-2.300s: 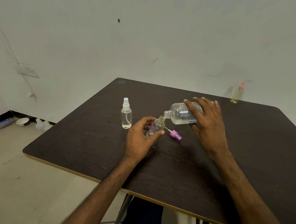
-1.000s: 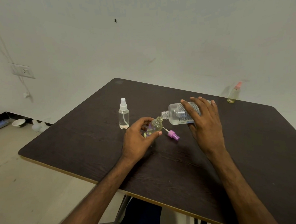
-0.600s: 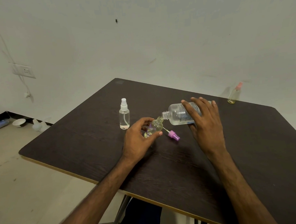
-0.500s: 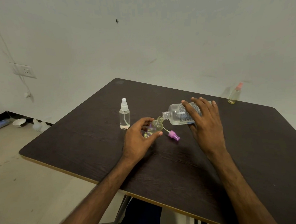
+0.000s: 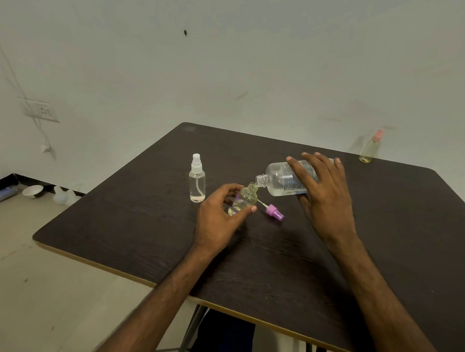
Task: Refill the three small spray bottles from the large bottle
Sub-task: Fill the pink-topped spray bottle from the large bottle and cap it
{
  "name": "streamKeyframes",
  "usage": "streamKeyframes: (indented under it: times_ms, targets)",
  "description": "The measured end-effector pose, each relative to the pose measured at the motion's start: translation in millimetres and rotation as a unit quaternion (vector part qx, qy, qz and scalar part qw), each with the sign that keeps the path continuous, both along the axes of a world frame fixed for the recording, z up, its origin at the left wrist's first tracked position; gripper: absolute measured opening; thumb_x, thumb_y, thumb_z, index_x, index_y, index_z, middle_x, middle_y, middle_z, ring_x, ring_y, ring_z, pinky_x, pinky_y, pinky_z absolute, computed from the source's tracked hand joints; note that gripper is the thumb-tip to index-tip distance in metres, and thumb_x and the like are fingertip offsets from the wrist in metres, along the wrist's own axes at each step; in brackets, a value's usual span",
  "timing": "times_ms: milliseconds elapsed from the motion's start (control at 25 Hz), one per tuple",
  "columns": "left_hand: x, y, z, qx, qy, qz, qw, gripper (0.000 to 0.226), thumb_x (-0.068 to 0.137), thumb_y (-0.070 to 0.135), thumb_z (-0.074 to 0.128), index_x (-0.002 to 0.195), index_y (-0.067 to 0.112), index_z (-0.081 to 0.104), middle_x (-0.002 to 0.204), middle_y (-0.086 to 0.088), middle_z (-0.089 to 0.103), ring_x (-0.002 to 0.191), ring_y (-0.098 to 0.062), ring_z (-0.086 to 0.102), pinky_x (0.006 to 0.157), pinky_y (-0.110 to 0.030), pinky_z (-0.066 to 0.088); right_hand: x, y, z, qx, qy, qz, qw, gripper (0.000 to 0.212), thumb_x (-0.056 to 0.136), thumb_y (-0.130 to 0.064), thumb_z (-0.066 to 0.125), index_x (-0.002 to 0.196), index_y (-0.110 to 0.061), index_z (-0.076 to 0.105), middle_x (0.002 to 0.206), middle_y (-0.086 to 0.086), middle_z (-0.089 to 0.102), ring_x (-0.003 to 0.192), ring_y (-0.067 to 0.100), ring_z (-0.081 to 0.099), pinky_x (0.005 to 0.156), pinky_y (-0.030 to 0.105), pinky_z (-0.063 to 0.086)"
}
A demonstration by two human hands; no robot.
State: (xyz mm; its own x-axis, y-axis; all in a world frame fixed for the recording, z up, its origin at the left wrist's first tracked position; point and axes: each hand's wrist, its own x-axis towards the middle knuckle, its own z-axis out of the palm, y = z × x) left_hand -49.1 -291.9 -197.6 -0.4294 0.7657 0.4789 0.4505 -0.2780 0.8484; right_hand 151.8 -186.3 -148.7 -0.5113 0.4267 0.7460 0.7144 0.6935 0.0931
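Dark wood-grain surface (image 5: 390, 234) against a pale wall carries the job, and the step in hand looks like filling the second-or-so small bottle. Near the middle, the left hand (image 5: 217, 214) has its fingers (image 5: 226, 188) curled round the uncapped small bottle (image 5: 244, 199), tilted with its open neck up toward the right. The right hand (image 5: 324, 195) wraps its fingers (image 5: 304, 172) over the large bottle (image 5: 280, 180), which lies almost level, its mouth right at the small neck; whether liquid is running I cannot tell. The small bottle shows pale yellowish liquid well up its body, so the next move likely calls for levelling the large bottle before it overflows, setting it down, then screwing on the purple spray cap (image 5: 273, 212) lying just beside the left thumb with its dip tube pointing toward the bottle. That cap sits close under the pour — a drip or a nudge could foul it. A white-capped spray bottle (image 5: 197, 179) stands upright toward the left edge, nearly empty, and a pink-capped bottle (image 5: 370, 148) stands at the far right edge by the wall, well apart. Off the surface, a wall socket (image 5: 40, 110) and a bowl (image 5: 33, 191) on the floor lie to the left.
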Motion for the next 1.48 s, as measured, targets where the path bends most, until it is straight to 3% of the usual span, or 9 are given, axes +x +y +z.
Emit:
streamKeyframes:
  times_ms: [760, 1480]
  targets:
    - [1.3, -1.6, 1.7, 0.003, 0.005, 0.000, 1.000, 0.048, 0.072, 0.025, 0.089, 0.115, 0.021, 0.067, 0.101, 0.017, 0.070, 0.094, 0.001, 0.066, 0.075, -0.008, 0.049, 0.1, -0.3, -0.1, 0.005, -0.002, -0.002, 1.000, 0.080, 0.076, -0.006, 0.079, 0.146, -0.019, 0.043, 0.143, 0.017, 0.047, 0.138, 0.034, 0.037, 0.119, 0.050, 0.017]
    - [0.3, -1.1, -0.3, -0.001, 0.005, 0.000, 1.000, 0.049, 0.072, 0.029, 0.088, 0.116, 0.022, 0.068, 0.103, 0.014, 0.071, 0.095, -0.002, 0.067, 0.081, -0.018, 0.055, 0.1, 0.2, -0.1, 0.008, -0.002, -0.002, 1.000, 0.083, 0.075, -0.005, 0.080, 0.147, -0.020, 0.041, 0.143, 0.017, 0.046, 0.138, 0.035, 0.037, 0.119, 0.051, 0.018]
